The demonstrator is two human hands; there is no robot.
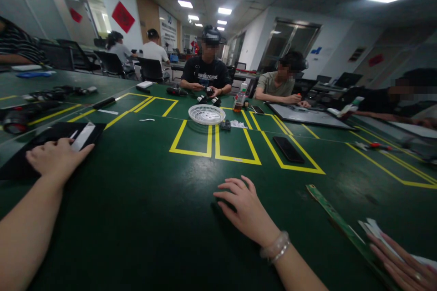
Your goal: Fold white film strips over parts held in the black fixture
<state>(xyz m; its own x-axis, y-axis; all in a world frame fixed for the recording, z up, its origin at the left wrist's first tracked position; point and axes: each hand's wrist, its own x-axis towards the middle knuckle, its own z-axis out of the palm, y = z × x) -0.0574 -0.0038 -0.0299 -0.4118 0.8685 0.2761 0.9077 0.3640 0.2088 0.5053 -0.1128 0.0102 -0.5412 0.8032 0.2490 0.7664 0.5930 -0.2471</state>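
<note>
My left hand [56, 159] lies over a flat black sheet or pouch [17, 157] at the left, thumb and fingers spread. By its fingertips a whitish strip [83, 136] lies on the black surface; I cannot tell whether the fingers touch it. My right hand [242, 207], with bracelets at the wrist, is just over or on the green table [153, 218]. Its fingers stretch forward, slightly bent, and hold nothing. Nearest ahead of it are yellow tape outlines [237, 160] on the tabletop.
A white round basket [206, 116] stands mid-table near a bottle [240, 99]. A black phone [287, 149] lies at right. Beyond it is a long green strip [336, 218], beside another person's hand [403, 259] with white material. Drill-like tools [20, 118] lie left. Several people sit around.
</note>
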